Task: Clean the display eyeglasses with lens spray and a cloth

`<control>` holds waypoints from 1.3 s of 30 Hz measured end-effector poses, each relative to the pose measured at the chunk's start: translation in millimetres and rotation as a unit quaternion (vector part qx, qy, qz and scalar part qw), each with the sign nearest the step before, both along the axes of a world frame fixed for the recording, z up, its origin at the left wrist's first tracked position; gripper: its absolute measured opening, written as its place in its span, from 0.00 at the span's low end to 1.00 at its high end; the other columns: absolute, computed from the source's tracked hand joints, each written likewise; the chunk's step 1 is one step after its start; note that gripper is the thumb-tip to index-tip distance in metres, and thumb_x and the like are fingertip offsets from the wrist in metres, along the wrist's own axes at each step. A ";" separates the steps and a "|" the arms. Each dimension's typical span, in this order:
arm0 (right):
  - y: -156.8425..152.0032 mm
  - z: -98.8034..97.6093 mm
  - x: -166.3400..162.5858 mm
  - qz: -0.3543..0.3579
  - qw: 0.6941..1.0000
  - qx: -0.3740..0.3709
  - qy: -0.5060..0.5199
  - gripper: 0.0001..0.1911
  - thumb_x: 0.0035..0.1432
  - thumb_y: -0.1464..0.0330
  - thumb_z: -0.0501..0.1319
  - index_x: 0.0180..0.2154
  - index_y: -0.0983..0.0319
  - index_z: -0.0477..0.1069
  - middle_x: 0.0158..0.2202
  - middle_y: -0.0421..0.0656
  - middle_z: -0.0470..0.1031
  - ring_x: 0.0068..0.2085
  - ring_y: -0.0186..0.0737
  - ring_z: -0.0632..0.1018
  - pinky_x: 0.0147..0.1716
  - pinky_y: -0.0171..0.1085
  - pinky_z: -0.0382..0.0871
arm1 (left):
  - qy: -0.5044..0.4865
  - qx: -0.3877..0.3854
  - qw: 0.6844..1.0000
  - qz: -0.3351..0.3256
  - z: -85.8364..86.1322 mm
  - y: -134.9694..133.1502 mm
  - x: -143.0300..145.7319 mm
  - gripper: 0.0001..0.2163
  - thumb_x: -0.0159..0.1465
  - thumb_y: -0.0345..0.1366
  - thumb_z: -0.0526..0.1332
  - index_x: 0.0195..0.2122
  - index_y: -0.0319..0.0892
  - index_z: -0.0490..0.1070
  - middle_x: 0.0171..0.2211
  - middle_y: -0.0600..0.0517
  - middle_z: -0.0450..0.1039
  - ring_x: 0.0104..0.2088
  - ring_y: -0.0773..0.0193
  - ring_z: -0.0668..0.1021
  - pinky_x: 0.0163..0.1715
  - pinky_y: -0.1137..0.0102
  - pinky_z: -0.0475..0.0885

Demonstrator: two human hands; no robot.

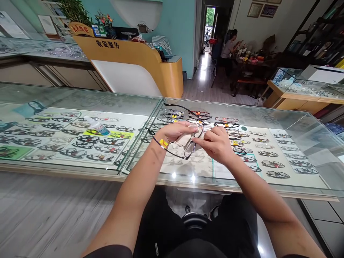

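A pair of dark-framed eyeglasses (pixel 190 149) is held over the glass counter, both temple arms spread toward the left, one with a yellow tag. My left hand (pixel 178 130) is closed, its thumb pressing a beige cleaning cloth (pixel 184 140) against the lens area. My right hand (pixel 217 144) is closed too, with thumb and index finger pinching the front of the eyeglasses beside the cloth. The fingertips partly hide the far lens. To the left, a white spray bottle with blue liquid (pixel 97 125) appears at the countertop, tilted in view.
The glass display counter (pixel 145 170) spans the view, with several rows of eyeglasses inside. Behind it stands a wooden cashier desk (pixel 172 80). A person (pixel 228 48) is beside a cluttered table at the back right. Another display case (pixel 309 91) is at the right.
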State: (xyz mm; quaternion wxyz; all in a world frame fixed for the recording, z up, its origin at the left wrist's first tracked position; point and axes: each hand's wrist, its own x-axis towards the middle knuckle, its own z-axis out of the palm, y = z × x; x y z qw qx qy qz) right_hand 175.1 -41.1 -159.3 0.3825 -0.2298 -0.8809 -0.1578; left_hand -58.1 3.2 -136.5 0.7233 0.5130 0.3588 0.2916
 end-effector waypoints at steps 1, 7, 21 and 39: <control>-0.1 -1.1 -0.6 -0.008 1.000 -0.015 -0.002 0.15 0.74 0.70 0.65 0.52 0.45 0.85 0.30 0.41 0.75 0.37 0.43 0.66 0.40 0.46 0.54 | 0.001 0.006 1.000 -0.005 0.0 0.3 -0.7 0.24 0.48 0.51 0.85 0.32 0.38 0.80 0.28 0.49 0.78 0.24 0.65 0.74 0.23 0.70 0.66; 2.9 -2.3 -3.6 -0.047 0.971 -0.164 0.166 0.12 0.74 0.68 0.60 0.50 0.55 0.83 0.34 0.43 0.75 0.38 0.44 0.72 0.42 0.45 0.60 | -0.006 0.075 0.994 0.083 -3.0 3.8 -0.7 0.24 0.56 0.55 0.80 0.36 0.38 0.81 0.30 0.48 0.79 0.26 0.63 0.76 0.26 0.70 0.68; 21.9 -5.1 -9.0 0.037 0.731 -0.549 0.404 0.19 0.55 0.49 0.73 0.33 0.58 0.82 0.30 0.40 0.77 0.34 0.39 0.70 0.37 0.41 0.63 | -0.074 0.121 0.962 0.232 -6.1 -8.5 38.9 0.31 0.52 0.55 0.82 0.50 0.41 0.81 0.38 0.48 0.84 0.31 0.63 0.81 0.30 0.70 0.76; 17.0 0.1 -5.4 0.029 0.799 -0.497 0.336 0.13 0.60 0.57 0.69 0.29 0.58 0.78 0.26 0.37 0.69 0.31 0.37 0.66 0.36 0.41 0.59 | -0.092 0.076 0.983 0.139 -4.6 -14.2 36.3 0.32 0.50 0.46 0.85 0.53 0.41 0.81 0.40 0.47 0.84 0.34 0.60 0.82 0.34 0.68 0.79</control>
